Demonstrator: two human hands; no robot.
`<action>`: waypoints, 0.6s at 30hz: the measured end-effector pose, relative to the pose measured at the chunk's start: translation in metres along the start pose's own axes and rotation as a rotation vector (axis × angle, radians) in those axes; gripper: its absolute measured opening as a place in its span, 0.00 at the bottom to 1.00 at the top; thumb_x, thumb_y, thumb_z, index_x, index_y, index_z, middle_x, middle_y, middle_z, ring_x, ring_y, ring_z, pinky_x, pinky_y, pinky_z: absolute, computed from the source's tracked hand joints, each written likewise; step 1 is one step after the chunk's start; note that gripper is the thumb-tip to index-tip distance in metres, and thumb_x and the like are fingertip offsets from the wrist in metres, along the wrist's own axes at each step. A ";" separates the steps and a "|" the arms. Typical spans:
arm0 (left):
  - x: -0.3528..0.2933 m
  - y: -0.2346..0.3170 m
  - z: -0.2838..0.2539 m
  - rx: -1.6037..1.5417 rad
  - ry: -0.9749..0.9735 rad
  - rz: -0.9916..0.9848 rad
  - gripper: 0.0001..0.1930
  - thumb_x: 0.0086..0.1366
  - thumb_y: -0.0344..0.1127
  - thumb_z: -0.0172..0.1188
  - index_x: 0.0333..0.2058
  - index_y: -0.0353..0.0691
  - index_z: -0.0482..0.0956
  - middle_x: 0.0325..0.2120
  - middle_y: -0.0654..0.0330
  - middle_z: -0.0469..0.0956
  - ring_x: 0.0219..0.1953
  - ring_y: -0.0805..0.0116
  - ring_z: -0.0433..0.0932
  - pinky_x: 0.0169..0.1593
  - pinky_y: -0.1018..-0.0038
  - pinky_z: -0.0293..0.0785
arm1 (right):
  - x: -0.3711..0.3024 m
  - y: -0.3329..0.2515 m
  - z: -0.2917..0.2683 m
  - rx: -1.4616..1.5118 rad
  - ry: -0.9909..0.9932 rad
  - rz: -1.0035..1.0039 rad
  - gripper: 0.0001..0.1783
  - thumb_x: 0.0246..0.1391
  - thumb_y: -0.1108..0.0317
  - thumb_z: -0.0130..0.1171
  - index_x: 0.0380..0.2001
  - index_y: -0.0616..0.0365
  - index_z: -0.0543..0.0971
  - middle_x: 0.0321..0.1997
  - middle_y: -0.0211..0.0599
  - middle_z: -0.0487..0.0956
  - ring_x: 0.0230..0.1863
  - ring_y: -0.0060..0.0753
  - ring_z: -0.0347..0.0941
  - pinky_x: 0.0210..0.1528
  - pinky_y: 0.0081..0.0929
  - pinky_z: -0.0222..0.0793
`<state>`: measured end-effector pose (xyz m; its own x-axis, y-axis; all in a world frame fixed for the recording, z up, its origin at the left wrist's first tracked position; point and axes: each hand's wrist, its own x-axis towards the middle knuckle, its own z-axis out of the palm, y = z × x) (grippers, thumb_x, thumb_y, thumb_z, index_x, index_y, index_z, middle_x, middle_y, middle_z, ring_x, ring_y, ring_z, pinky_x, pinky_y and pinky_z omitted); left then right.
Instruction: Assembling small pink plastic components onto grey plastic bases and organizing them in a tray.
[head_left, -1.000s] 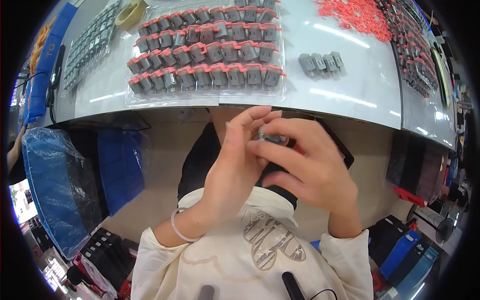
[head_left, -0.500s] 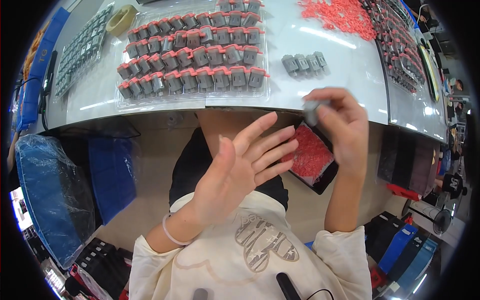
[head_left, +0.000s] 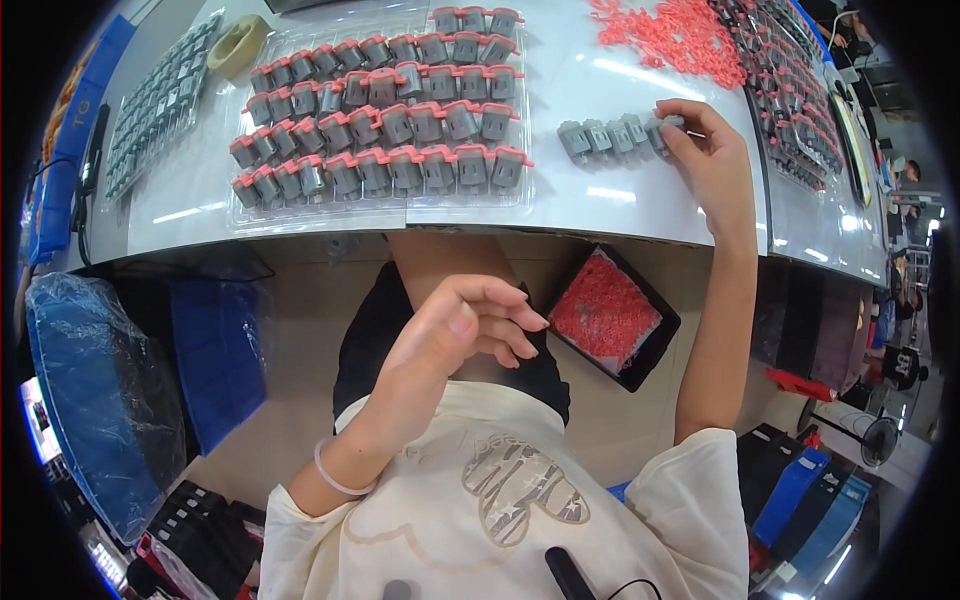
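My right hand reaches onto the white table and pinches a small grey motor at the right end of a short row of grey motors. My left hand hovers over my lap with fingers loosely curled and nothing in it. A clear tray holds several rows of grey motors with red caps left of the short row. A black box of small red parts sits on my lap, below the table edge.
A heap of loose red parts lies at the far right of the table. A tray of grey pieces and a roll of tape sit at the far left. Blue bags stand on the floor to my left.
My hands came apart. My right hand moved from my lap up onto the table with a grey motor and set it at the row's right end. My left hand dropped lower and curled.
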<state>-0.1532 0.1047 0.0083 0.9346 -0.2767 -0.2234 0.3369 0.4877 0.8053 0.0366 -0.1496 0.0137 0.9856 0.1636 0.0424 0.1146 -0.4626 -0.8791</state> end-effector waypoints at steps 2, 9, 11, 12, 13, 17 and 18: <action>0.002 0.001 0.000 0.085 0.020 0.007 0.22 0.68 0.48 0.44 0.50 0.34 0.65 0.42 0.49 0.74 0.41 0.64 0.76 0.45 0.72 0.70 | -0.001 0.001 0.001 -0.065 0.034 0.010 0.14 0.52 0.73 0.58 0.44 0.58 0.78 0.38 0.28 0.75 0.33 0.15 0.68 0.36 0.14 0.66; 0.050 0.030 0.027 0.292 -0.027 0.265 0.17 0.66 0.32 0.50 0.52 0.32 0.64 0.44 0.50 0.72 0.44 0.64 0.73 0.49 0.71 0.68 | -0.005 0.003 -0.005 -0.292 0.158 -0.223 0.15 0.51 0.71 0.59 0.44 0.57 0.78 0.44 0.29 0.75 0.38 0.19 0.68 0.41 0.19 0.65; 0.081 0.042 0.033 1.011 -0.045 0.495 0.19 0.63 0.33 0.55 0.50 0.30 0.66 0.44 0.49 0.71 0.47 0.61 0.72 0.50 0.70 0.68 | -0.009 0.001 -0.009 -0.276 0.081 -0.347 0.17 0.48 0.72 0.59 0.45 0.56 0.78 0.47 0.30 0.75 0.46 0.25 0.68 0.47 0.23 0.64; 0.093 0.044 0.036 1.017 -0.045 0.501 0.19 0.63 0.33 0.55 0.50 0.30 0.66 0.44 0.49 0.71 0.47 0.61 0.72 0.50 0.70 0.68 | -0.011 -0.003 -0.008 -0.272 0.085 -0.354 0.17 0.48 0.72 0.59 0.45 0.56 0.78 0.47 0.30 0.75 0.46 0.25 0.68 0.47 0.23 0.64; 0.104 0.042 0.038 1.252 -0.006 0.585 0.19 0.61 0.34 0.57 0.48 0.29 0.67 0.44 0.48 0.71 0.48 0.59 0.71 0.51 0.70 0.68 | -0.013 -0.008 -0.007 -0.322 0.052 -0.416 0.19 0.47 0.73 0.59 0.45 0.55 0.78 0.49 0.32 0.75 0.49 0.28 0.68 0.50 0.24 0.63; 0.137 0.029 0.046 1.725 0.115 0.693 0.18 0.57 0.37 0.61 0.40 0.29 0.72 0.36 0.49 0.72 0.43 0.55 0.72 0.45 0.67 0.69 | -0.016 -0.012 0.005 -0.412 -0.009 -0.479 0.21 0.43 0.74 0.59 0.45 0.53 0.78 0.50 0.36 0.75 0.56 0.37 0.66 0.58 0.31 0.60; 0.142 0.027 0.048 1.866 0.137 0.640 0.16 0.56 0.37 0.61 0.38 0.30 0.72 0.34 0.51 0.72 0.41 0.56 0.72 0.43 0.67 0.69 | -0.016 -0.012 0.006 -0.463 -0.025 -0.488 0.20 0.43 0.75 0.59 0.44 0.53 0.79 0.50 0.36 0.75 0.56 0.38 0.65 0.59 0.32 0.59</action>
<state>-0.0168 0.0390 0.0250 0.8813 -0.3452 0.3227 -0.4259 -0.8760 0.2262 0.0188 -0.1413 0.0204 0.8045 0.4666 0.3676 0.5935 -0.6553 -0.4672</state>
